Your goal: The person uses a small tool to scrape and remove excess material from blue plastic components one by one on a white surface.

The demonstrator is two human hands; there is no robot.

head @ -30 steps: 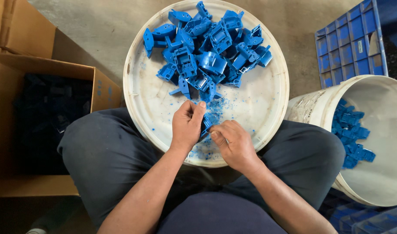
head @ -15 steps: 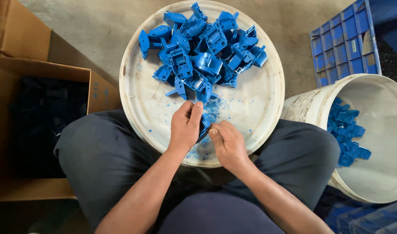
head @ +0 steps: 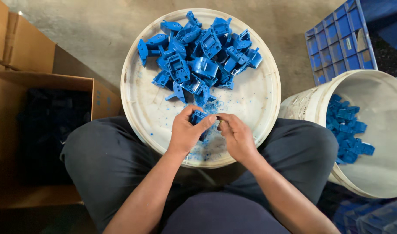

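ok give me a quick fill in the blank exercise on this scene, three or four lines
1. The left hand holds a small plastic part coloured ____.
2. The heap of parts lies on a round white ____ that rests on the person's lap.
3. On the person's right, a white bucket holds more blue ____.
4. On the person's left stands an open box made of ____.

Missing words: blue; tray; parts; cardboard
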